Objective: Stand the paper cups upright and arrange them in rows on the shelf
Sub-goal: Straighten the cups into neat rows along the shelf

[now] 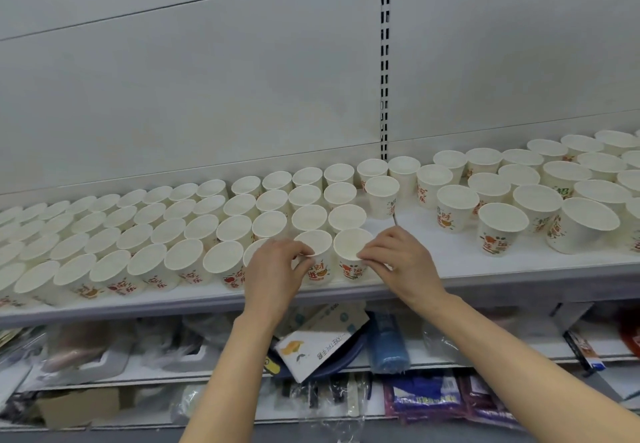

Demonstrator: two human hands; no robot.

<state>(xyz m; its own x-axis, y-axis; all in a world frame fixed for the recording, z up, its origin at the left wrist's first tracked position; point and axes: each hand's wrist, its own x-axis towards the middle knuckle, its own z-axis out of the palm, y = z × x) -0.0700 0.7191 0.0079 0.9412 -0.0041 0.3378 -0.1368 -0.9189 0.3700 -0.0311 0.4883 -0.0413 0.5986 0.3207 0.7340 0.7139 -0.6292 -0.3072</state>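
We saw the left hand curled around one upright paper cup at the front edge of the shelf, its fingers wrapped over the near rim and side. The right hand pinched the rim of the neighbouring cup just to the right, thumb and fingertips closing on its near right edge. Those two cups stood touching or nearly so, at the right end of the front row.

To the left of the hands, the ordered cups stood upright in tight rows that ran across the shelf toward its left end, open mouths up, red and orange print on their sides. Behind the two held cups, further rows reached back to the grey back panel.

To the right, the loose cups stood upright too, but more scattered and apart, with bare shelf between them and the held pair. A slotted upright ran down the back panel above them.

Below the shelf, a lower shelf carried a printed box, a blue roll and plastic-wrapped goods.
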